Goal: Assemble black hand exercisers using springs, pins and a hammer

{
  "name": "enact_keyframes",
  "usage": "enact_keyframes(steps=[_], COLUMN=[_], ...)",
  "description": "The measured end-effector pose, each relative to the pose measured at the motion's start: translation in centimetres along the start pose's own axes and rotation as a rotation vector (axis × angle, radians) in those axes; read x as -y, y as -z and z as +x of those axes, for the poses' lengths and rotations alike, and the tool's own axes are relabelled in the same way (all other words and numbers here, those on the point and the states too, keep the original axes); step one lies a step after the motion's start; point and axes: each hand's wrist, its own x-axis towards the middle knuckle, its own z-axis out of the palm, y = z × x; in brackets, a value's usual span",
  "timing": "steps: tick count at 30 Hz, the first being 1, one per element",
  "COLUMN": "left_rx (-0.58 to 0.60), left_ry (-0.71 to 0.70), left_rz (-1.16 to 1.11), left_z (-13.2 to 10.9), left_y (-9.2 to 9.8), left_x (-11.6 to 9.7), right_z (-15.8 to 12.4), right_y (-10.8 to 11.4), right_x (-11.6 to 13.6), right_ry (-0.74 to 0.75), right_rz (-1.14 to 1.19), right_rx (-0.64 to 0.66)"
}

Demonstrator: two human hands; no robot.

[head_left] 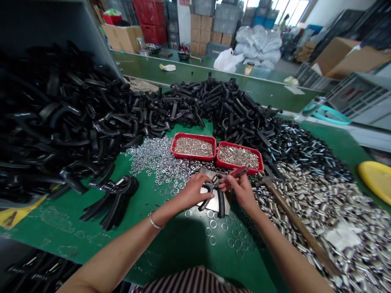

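Head view showed me the left hand (195, 188) pinching a black clamp (210, 186) below frame centre, the right hand (243, 190) a reddish tool (239, 172), the clamp seemingly stiff, light, best held by its handles (221, 204).

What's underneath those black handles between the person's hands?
A silvery metal plate shows beneath the black handles, which the left hand grips. That hand and the handles cover part of the plate; anything directly under it is hidden.
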Motion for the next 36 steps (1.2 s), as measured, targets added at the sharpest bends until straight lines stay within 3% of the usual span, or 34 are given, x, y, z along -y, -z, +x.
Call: enact_keyframes(steps=[9, 12, 17, 20, 23, 25, 27, 30, 32, 34, 36], left_rx=[-0.014, -0.011, -0.010, -0.005, -0.015, -0.031, -0.029, -0.026, -0.094, -0.208, -0.292], left_ry=[-0.002, -0.001, -0.005, -0.013, -0.006, -0.007, -0.027, -0.091, -0.120, -0.091, 0.035], left_rz=[-0.011, -0.016, -0.001, 0.022, 0.043, 0.038, 0.029, 0.064, 0.141, 0.282, 0.512], left_z=[0.0, 0.0, 0.0, 0.1, 0.1, -0.2, -0.3, 0.5, 2.2, 4.6, 7.2], left_y=[-0.2, -0.2, -0.3, -0.2, -0.2, -0.2, -0.1, 1.3, 3.5, 6.2, 8.9], left_x=[0.3, 0.1, 0.2, 0.1, -0.1, -0.3, -0.3, -0.3, 0.0, 0.7, 1.8], right_z=[-0.4, -1.0, -0.4, 0.5, 0.4, -0.3, -1.1, -1.9, -2.0, -1.7, -0.6], right_y=[-0.4, -1.1, -2.7, -3.1, -2.9, -2.1, -0.3, 3.5, 6.0, 7.3, 7.1], right_x=[0.2, 1.0, 2.5, 3.1, 3.8, 4.4, 4.9, 4.8, 4.6, 4.7, 5.2], right_ry=[0.035, 0.083, 0.146, 0.084, 0.074, 0.100, 0.112, -0.010, -0.121, -0.090, 0.059], right_rz=[-0.173, -0.424, -0.924, -0.903, -0.713, -0.597, -0.692, -1.179, -1.420, -1.497, -1.464], right_rx=[0.028, 0.048, 0.203, 0.254, 0.263, 0.221, 0.155, 0.167, 0.234, 0.236, 0.185])
